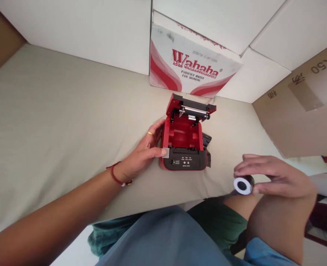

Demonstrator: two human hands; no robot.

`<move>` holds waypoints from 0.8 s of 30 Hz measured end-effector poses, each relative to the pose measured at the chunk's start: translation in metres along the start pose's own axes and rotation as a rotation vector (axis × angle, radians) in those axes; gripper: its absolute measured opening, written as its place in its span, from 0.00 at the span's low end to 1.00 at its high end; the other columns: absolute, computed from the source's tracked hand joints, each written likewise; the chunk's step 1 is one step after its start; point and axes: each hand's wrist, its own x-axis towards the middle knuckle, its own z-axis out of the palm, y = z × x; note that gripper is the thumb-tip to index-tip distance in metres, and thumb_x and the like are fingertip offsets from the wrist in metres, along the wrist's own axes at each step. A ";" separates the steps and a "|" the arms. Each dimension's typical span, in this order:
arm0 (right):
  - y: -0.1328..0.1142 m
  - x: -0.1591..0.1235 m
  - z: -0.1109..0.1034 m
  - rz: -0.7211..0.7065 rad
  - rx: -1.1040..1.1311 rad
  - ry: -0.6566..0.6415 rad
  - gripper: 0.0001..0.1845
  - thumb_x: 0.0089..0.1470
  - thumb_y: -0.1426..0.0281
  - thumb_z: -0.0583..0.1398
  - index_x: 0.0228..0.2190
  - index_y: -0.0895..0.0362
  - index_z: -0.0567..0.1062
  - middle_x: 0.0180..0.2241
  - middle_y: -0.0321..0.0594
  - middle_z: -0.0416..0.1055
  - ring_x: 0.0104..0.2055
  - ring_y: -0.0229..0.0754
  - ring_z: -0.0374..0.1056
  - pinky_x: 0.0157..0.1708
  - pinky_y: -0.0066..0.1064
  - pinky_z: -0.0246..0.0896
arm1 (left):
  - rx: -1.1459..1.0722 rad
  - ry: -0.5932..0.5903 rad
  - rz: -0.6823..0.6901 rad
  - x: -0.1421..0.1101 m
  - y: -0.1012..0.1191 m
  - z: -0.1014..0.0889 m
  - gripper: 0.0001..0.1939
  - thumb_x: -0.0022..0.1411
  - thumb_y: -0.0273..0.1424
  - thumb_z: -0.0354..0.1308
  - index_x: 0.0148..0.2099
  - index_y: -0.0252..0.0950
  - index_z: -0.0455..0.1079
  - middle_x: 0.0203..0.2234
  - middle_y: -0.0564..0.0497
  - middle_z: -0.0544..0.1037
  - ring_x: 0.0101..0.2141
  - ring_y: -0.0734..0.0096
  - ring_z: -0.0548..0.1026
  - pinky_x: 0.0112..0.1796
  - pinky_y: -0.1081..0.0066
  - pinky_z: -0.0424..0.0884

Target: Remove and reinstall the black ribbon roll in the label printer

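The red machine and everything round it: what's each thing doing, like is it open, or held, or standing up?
Red machine: sitting on the cloth
Its lid: open, tipped up
Roll: held, white end showing
Right hand: closed around the roll
Left hand: touching the machine's left side
Wahaha box: standing behind the machine

The light is soft and quite even on the cloth (pixel 83 118) around the red printer (pixel 185 137), with only weak shadows. On the printer's lid, a metal bar (pixel 194 110) gives small glare; its panel lettering looks soft. Far right of the printer, the brown carton (pixel 291 125) appears stretched by the wide lens.
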 end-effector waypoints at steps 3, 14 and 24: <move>-0.015 0.040 0.016 0.060 -0.034 0.141 0.19 0.75 0.57 0.71 0.62 0.42 0.90 0.50 0.40 0.93 0.41 0.45 0.88 0.40 0.33 0.83 | -0.031 -0.004 0.030 0.001 -0.003 0.001 0.48 0.63 0.42 0.82 0.81 0.56 0.69 0.83 0.48 0.70 0.82 0.34 0.67 0.80 0.35 0.68; -0.043 0.182 0.077 0.589 -0.753 0.193 0.26 0.76 0.72 0.59 0.70 0.55 0.80 0.63 0.57 0.87 0.55 0.65 0.86 0.50 0.49 0.78 | -0.046 0.029 0.015 0.000 -0.007 0.002 0.52 0.59 0.38 0.81 0.82 0.50 0.66 0.84 0.47 0.67 0.86 0.36 0.56 0.85 0.37 0.52; -0.019 0.189 0.076 0.447 -0.673 0.277 0.20 0.72 0.73 0.67 0.62 0.52 0.86 0.57 0.51 0.90 0.53 0.62 0.88 0.51 0.48 0.81 | -0.017 0.023 0.015 0.001 -0.011 -0.002 0.52 0.60 0.41 0.81 0.82 0.52 0.66 0.85 0.48 0.65 0.87 0.37 0.55 0.86 0.37 0.53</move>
